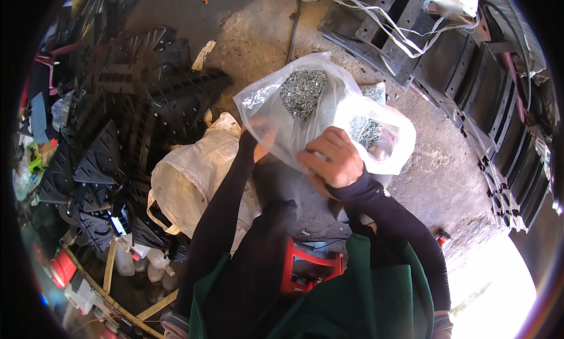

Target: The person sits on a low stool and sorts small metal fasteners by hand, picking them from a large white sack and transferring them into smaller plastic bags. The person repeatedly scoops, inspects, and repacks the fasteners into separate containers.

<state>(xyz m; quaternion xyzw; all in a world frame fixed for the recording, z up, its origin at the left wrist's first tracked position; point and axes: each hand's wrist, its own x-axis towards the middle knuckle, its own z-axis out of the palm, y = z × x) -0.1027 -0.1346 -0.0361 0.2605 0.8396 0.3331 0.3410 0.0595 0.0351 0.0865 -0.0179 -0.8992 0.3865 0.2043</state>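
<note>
A clear plastic bag (258, 98) gapes wide in front of me, with a heap of small grey metal nuts (302, 93) inside. My left hand (265, 140) is closed on the bag's left edge; the plastic partly covers its fingers. Bent fingers of my right hand (333, 158) pinch the near rim of the same bag. Just right of that hand, a second, whiter plastic bag (402, 130) stands with its mouth open, holding silvery bolts or screws (367, 132). Whether my right hand also touches this second bag I cannot tell.
A white woven sack (191, 174) slumps by my left forearm. Black metal brackets (106, 157) pile up at left. Dark slotted metal parts (470, 86) are stacked along the right, with white straps (382, 24) across them. A red plastic stool (314, 259) shows below me.
</note>
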